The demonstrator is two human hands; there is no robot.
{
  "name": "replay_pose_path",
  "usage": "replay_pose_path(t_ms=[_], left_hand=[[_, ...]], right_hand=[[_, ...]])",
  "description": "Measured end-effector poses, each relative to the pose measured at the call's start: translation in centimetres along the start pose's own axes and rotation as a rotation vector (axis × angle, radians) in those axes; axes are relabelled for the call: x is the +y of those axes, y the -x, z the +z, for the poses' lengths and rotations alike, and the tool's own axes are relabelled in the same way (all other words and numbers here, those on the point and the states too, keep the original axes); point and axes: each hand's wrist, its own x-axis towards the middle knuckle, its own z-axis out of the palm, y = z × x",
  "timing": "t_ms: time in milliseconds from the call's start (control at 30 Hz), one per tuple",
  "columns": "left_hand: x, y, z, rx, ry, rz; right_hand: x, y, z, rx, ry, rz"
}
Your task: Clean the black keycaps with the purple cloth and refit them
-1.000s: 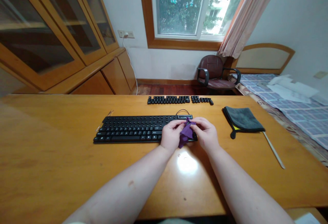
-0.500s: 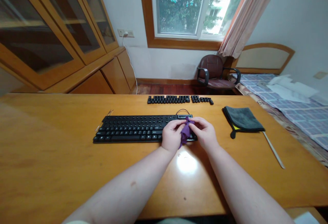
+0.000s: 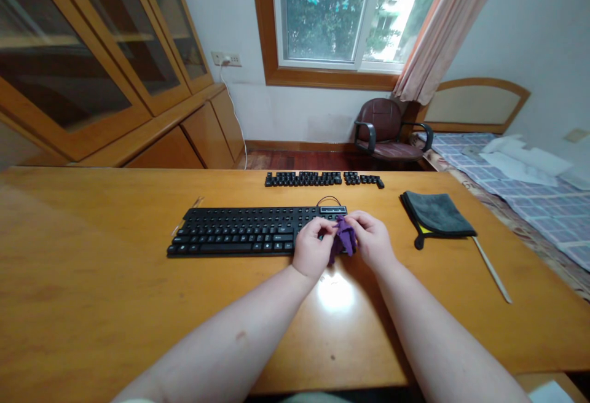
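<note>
Since the left hand (image 3: 313, 248) and right hand (image 3: 371, 241) pinch a crumpled purple cloth (image 3: 343, 241) at the right end of the black keyboard (image 3: 230, 237), a slack fold could snag keycaps (image 3: 276, 230) and lift them loose

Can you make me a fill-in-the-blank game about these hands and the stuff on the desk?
1. The left hand and the right hand both hold a ____ cloth.
2. The gray towel lies to the ____ of the hands.
3. Loose keys lie in a row ____ the keyboard.

Missing words: purple, right, behind.
</note>
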Motion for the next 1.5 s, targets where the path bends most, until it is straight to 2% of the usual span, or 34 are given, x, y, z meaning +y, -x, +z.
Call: replay_pose_path(t_ms=[167, 333, 433, 567, 667, 767, 900, 1000, 1300, 1500], left_hand=[[-0.2, -0.1, -0.2, 0.013, -0.079, 0.028], [-0.4, -0.2, -0.1, 0.013, -0.06, 0.03], [-0.2, -0.3, 0.0, 0.03, -0.058, 0.053], [0.1, -0.5, -0.2, 0.034, -0.148, 0.162], [0.4, -0.6, -0.4, 0.006, -0.22, 0.231], [0.6, -0.8, -0.3, 0.023, -0.217, 0.197], [0.5, -0.8, -0.2, 0.037, -0.216, 0.156], [0.5, -0.8, -0.2, 0.045, -0.219, 0.134], [0.2, -0.7, -0.1, 0.063, -0.141, 0.055], [0.1, -0.7, 0.0, 0.071, -0.123, 0.074]], right_hand=[[0.4, 0.1, 0.3, -0.008, -0.01, 0.017], [0.2, -0.1, 0.2, -0.015, 0.019, -0.021], [0.1, -0.2, -0.1, -0.059, -0.006, 0.009], [0.4, -0.4, -0.2, -0.086, -0.109, 0.101], [0.6, -0.4, 0.0, -0.071, -0.182, 0.101], [0.5, -0.2, 0.0, -0.06, -0.213, 0.047], [0.4, -0.1, -0.3, -0.115, -0.177, 0.005], [0.5, -0.1, -0.4, -0.126, -0.179, 0.029], [0.7, -0.2, 0.5, -0.051, -0.17, 0.14], [0.8, -0.2, 0.6, -0.013, -0.167, 0.148]])
